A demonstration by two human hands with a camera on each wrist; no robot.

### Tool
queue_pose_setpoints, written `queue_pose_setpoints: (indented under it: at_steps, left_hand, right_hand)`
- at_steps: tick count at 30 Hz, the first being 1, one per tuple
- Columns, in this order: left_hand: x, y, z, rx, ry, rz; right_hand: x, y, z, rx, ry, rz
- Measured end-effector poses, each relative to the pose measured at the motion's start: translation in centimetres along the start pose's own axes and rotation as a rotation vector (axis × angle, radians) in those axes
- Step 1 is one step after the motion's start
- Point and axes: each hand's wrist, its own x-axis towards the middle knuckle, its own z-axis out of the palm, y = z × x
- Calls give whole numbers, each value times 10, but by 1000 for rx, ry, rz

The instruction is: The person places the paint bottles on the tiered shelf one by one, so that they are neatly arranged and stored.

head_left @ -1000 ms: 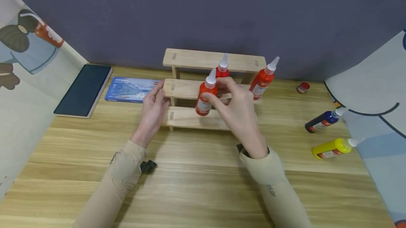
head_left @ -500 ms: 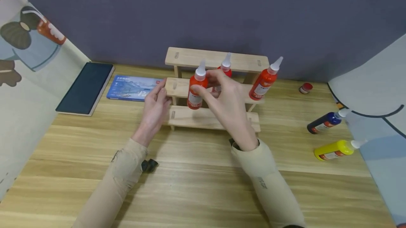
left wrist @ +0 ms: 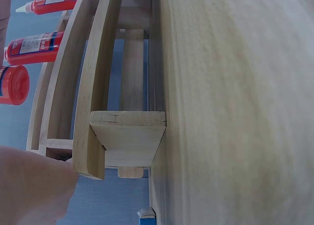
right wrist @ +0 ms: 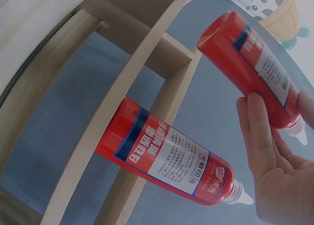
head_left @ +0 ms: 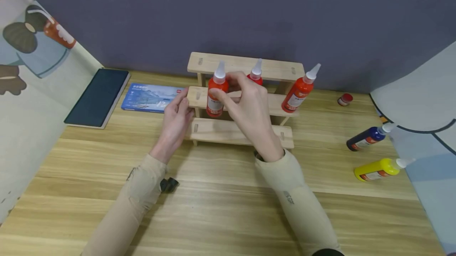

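A three-tier wooden display rack (head_left: 238,131) stands against the dark back wall. My left hand (head_left: 174,123) grips the left end of its middle tier. In my right hand (head_left: 254,109) a red paint bottle (head_left: 215,105) with a pointed white cap is held upright between thumb and fingers. Its base hangs clear of the wood, above the middle tier's left part, as the right wrist view shows. Another red paint bottle (right wrist: 171,156) stands on the middle tier; the right hand partly hides it in the head view. At that tier's right end stands a third red bottle (head_left: 298,93).
Right of the rack lie a blue paint bottle (head_left: 367,138), a yellow paint bottle (head_left: 377,169) and a small red-lidded jar (head_left: 344,99). To the left are a blue flat box (head_left: 147,97) and a dark-covered book (head_left: 97,97). Printed side panels flank the wooden table (head_left: 213,208).
My right hand has carried the red bottle leftward and slightly back, from the rack's middle toward the left part of the middle tier. The left hand keeps its grip on the rack.
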Motion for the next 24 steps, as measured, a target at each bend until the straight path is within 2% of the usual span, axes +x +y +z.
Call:
queue_pose_setpoints:
  at_steps: [18,24]
  left_hand:
    - [0,-1,-1,-7,-5,2]
    - [0,-1,-1,-5,-6,2]
  right_hand:
    - [10,1,11,-29,9,-19]
    - [14,0,15,-71,0,-12]
